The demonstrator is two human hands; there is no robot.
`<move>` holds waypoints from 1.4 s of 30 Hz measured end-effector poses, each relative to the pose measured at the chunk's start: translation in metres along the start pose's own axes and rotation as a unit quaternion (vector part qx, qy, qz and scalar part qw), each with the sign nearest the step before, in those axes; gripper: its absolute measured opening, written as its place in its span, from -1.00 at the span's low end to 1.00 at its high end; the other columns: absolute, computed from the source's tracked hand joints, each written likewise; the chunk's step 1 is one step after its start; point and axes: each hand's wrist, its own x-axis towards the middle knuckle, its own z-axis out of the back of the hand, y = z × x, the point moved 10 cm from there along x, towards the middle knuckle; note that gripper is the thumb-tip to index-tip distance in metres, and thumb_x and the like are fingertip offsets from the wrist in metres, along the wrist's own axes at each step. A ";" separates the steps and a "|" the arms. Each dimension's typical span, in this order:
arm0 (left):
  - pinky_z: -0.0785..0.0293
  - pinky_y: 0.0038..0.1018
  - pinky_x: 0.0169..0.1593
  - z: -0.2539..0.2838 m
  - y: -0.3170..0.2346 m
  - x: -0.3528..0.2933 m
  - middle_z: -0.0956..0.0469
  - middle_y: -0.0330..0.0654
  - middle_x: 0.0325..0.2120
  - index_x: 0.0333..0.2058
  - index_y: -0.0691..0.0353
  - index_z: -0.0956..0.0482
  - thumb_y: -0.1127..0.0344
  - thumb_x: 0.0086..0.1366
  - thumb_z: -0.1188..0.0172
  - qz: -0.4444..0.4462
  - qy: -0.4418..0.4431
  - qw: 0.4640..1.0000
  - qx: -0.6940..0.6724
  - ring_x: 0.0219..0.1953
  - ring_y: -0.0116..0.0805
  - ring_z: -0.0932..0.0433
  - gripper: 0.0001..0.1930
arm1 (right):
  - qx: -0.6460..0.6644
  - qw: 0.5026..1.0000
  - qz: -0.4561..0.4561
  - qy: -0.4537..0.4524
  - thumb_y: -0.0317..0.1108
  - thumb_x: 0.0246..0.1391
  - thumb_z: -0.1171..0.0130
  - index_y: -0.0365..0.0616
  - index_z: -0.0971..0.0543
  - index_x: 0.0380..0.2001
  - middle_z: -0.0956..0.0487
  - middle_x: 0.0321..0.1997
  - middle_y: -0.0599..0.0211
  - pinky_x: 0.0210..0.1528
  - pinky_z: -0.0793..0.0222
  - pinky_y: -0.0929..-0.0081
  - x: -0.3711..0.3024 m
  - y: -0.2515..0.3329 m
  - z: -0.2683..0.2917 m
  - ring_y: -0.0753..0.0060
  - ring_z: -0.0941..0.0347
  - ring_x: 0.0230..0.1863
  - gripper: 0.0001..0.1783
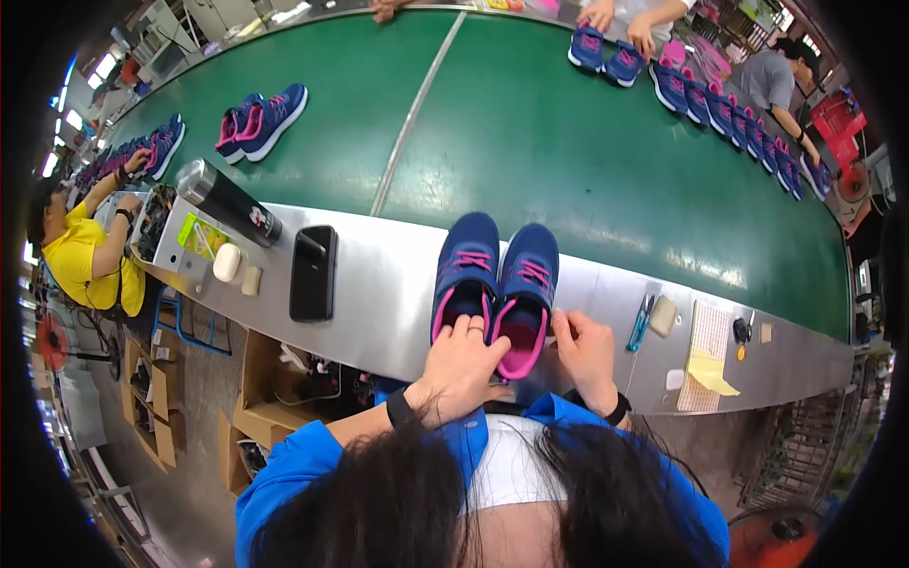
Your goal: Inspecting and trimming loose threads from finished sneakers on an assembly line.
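A pair of navy sneakers with pink laces and pink collar linings stands before me on the metal ledge, toes pointing away. My left hand (458, 370) is closed at the heel of the left sneaker (471, 248), its fingers reaching into the opening. Its thumb lies against the collar of the right sneaker (531, 257). Close beside the right sneaker's heel, my right hand (589, 356) has its fingers curled in. Whether anything is between those fingers is hidden.
Left on the metal ledge (379, 275) lie a black phone (313, 274), a dark tumbler (230, 204) and a white case (226, 262). Right are a teal cutter (640, 324) and a paper sheet (704, 358). Beyond, a green conveyor belt (492, 123) carries more sneakers (272, 121); co-workers handle others.
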 end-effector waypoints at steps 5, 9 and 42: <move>-0.43 -0.27 -0.20 0.051 0.020 0.009 -0.44 -0.10 -0.35 -0.32 0.12 -0.53 -0.08 -0.12 -0.42 0.020 -0.063 0.990 -0.123 -0.23 -0.14 -0.46 -0.51 | 0.046 0.999 -0.005 0.014 -0.14 0.15 -0.10 -0.17 -0.59 -0.63 -0.51 -0.70 0.11 -0.57 -0.30 0.24 -0.004 -0.005 0.002 0.04 -0.48 -0.64 -0.61; -0.46 -0.27 -0.13 0.107 0.059 0.027 -0.56 0.04 -0.31 -0.17 0.25 -0.56 -0.16 -0.08 -0.37 0.038 -0.135 0.972 -0.191 -0.21 -0.05 -0.54 -0.37 | 0.046 0.998 -0.011 0.032 -0.12 0.13 -0.11 -0.14 -0.63 -0.58 -0.55 -0.66 0.15 -0.54 -0.36 0.28 -0.007 -0.005 0.001 0.09 -0.52 -0.61 -0.64; -0.40 -0.62 -0.28 -0.044 0.096 0.264 -0.49 -0.31 -0.45 -0.31 0.21 -0.46 0.38 0.24 -0.20 0.090 -0.134 0.693 -0.703 -0.39 -0.55 -0.48 -0.90 | 0.382 0.909 -0.156 0.056 -0.33 0.20 -0.06 -0.19 -0.32 0.03 -0.54 -0.19 0.14 -0.36 -0.56 0.46 0.278 -0.094 -0.024 0.28 -0.60 -0.33 -0.63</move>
